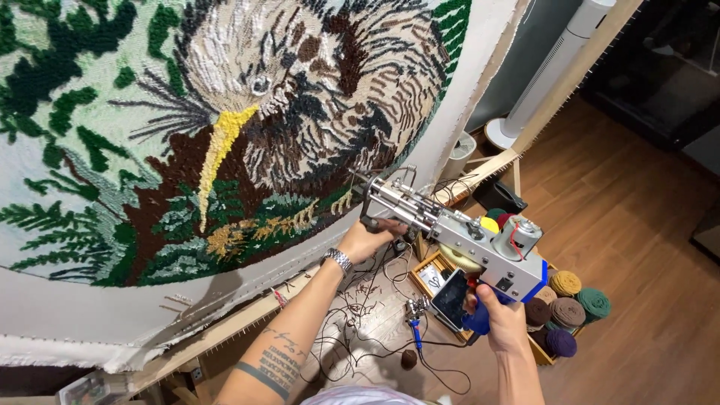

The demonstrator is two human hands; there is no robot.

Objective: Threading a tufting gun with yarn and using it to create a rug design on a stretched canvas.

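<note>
Head view: the silver-and-blue metal tufting gun (457,232) is held up at the lower edge of the stretched cloth with the tufted bird picture (225,135). The left hand (367,238) clasps its front grip; the right hand (501,319) is clenched on the blue rear handle. It looks rigid and weighty, best carried by both handles.

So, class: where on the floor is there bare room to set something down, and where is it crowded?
Bare wooden floor lies right of the yarn crate, toward the white tower fan. It is crowded under the frame: cords and yarn scraps sit below the left hand and right hand.
</note>
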